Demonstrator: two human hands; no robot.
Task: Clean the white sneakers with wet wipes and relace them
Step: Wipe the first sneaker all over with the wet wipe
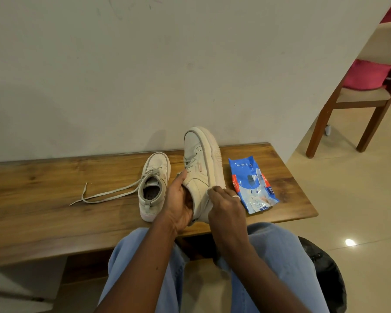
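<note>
1. Where farthest left, shows a loose lace (pixel 104 196) sprawled over the wooden tabletop (pixel 32 199), both tips well left of the shoe, the other end threaded through the top eyelets.
2. Finds the left sneaker (pixel 154 184) standing on its sole just right of that lace, toe toward the wall (pixel 122 75), opening upward, touching neither hand.
3. Sees the left hand (pixel 178 206) gripping the held sneaker (pixel 200 163) at the collar: fingers tucked inside the opening, thumb laid outside beside the tongue.
4. Shows the held sneaker tipped onto its side over the tabletop, toe raised toward the wall, thick sole facing right, laces crossing the upper; cannot tell whether the heel touches the wood.
5. Catches the right hand (pixel 228 206) with fingers curled, pinching what looks like a white wipe (pixel 209 196) against the sole edge near the heel; wears 1 ring (pixel 236 197).
6. Places the blue pack of wet wipes (pixel 252 184) flat on the tabletop just right of that hand, apart from both sneakers.
7. Takes in blue jeans (pixel 278 256) below the tabletop edge.
8. Ends at far right with a wooden chair (pixel 359 102) on the tiled floor, holding a pink cushion (pixel 368 73).
</note>
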